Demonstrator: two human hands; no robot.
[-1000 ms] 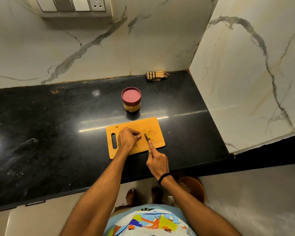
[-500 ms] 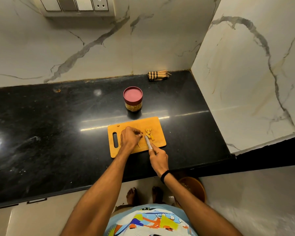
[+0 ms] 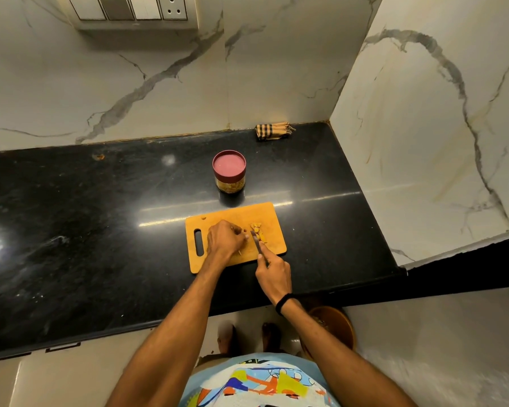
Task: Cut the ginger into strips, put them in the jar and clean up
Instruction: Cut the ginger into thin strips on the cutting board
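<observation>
Chopping resumes: the slim steel knife [image 3: 257, 243], drawn back half a second ago, is again in the yellow cut ginger strips [image 3: 259, 232] at 3 o'clock on the orange wooden chopping board [image 3: 238, 212]. Right hand [image 3: 274, 276] wraps its handle, heap and blade both running 5 to 11 o'clock, tip at 11; left hand [image 3: 225, 240] curls alongside, contents I cannot tell

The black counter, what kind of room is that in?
Probably a home kitchen: a black stone counter, an orange cutting board where a knife cuts ginger, and a lidded jar behind it.
</observation>
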